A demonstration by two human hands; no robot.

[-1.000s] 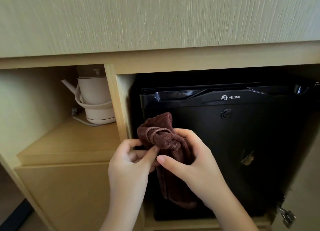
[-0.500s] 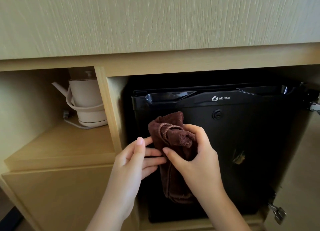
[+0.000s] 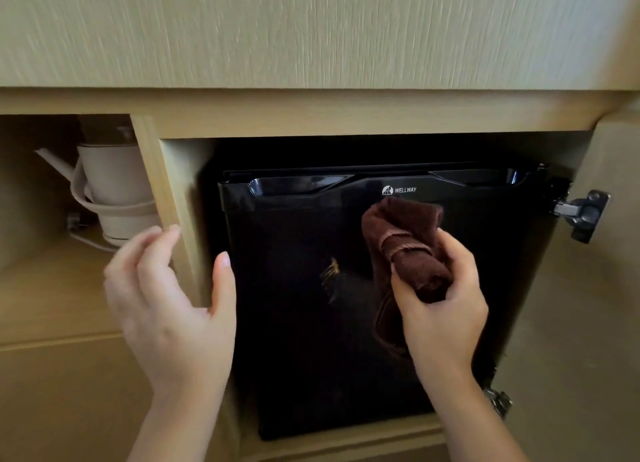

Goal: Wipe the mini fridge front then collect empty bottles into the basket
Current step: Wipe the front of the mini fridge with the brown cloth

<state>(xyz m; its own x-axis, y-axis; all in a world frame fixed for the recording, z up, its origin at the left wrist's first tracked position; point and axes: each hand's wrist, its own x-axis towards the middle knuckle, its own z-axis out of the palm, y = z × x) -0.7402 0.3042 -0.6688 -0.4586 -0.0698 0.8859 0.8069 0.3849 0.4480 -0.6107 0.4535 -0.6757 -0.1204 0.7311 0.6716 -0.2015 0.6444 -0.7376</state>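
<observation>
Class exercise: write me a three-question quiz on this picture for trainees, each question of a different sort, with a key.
1. Which hand holds the brown cloth in front of the mini fridge?
2. True or false: the white kettle stands in the compartment left of the fridge.
3. The left hand is: A) pinching the cloth; B) holding nothing, by the cabinet divider; C) out of view.
Key: 1 the right hand; 2 true; 3 B.

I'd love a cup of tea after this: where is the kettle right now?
In the head view, the cream kettle stands in the open cubby at the left, beyond the wooden divider that separates it from the black mini fridge.
</observation>
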